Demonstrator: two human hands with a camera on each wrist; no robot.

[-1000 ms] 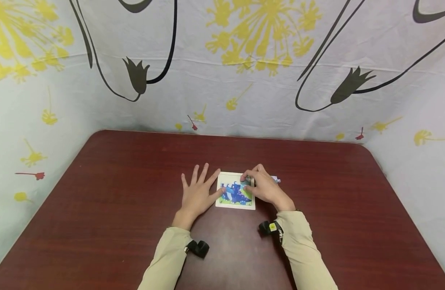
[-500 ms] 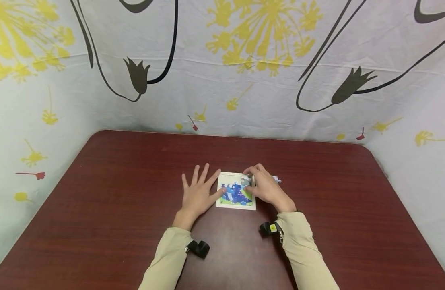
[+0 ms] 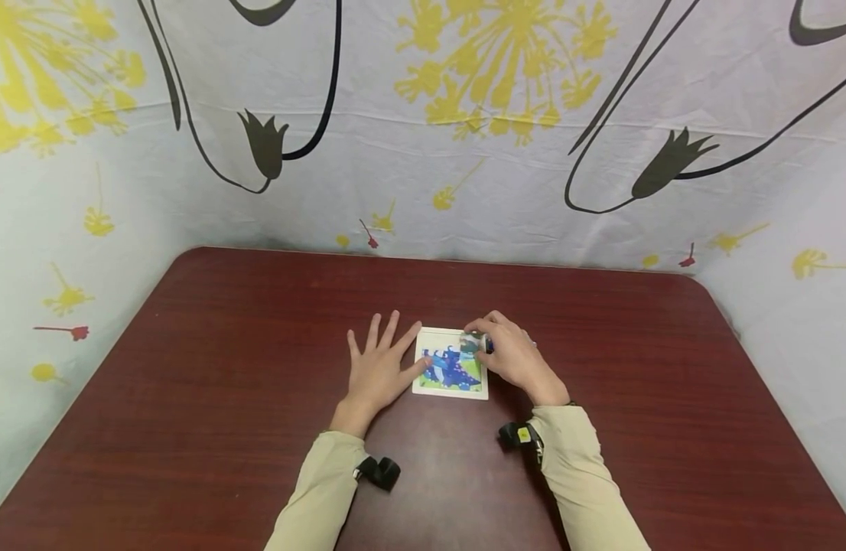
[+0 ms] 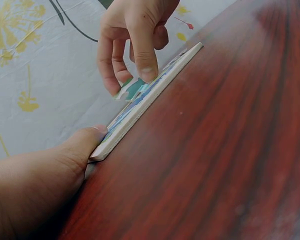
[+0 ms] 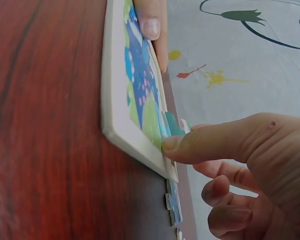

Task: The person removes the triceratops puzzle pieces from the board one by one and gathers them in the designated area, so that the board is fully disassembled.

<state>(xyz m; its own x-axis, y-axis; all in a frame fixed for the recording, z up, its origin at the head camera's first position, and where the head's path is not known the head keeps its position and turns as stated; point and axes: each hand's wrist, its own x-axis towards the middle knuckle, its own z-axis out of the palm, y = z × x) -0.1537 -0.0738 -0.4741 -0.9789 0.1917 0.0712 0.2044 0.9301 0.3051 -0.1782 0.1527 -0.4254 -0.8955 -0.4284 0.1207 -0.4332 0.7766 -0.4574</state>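
A small square jigsaw puzzle [image 3: 452, 372] with a pale frame and a blue dinosaur picture lies on the table. My left hand [image 3: 376, 376] is spread at its left side, the thumb resting on the frame's edge and picture. At the upper right corner my right hand [image 3: 515, 356] pinches a green, teal and white puzzle piece [image 4: 134, 90] between thumb and fingers. This piece is tilted over the board in the left wrist view. How much of it touches the board cannot be told. In the right wrist view, the thumb [image 5: 177, 146] covers part of the piece.
Loose puzzle pieces [image 5: 173, 201] lie on the table just beyond the frame's right side, mostly hidden by the right hand in the head view. The dark red wooden table [image 3: 258, 344] meets a patterned cloth [image 3: 423, 191] at the back.
My right hand has shifted slightly right, its thumb drawing back from the green part of the picture, with the piece still at the upper right corner. The left hand stays in place.
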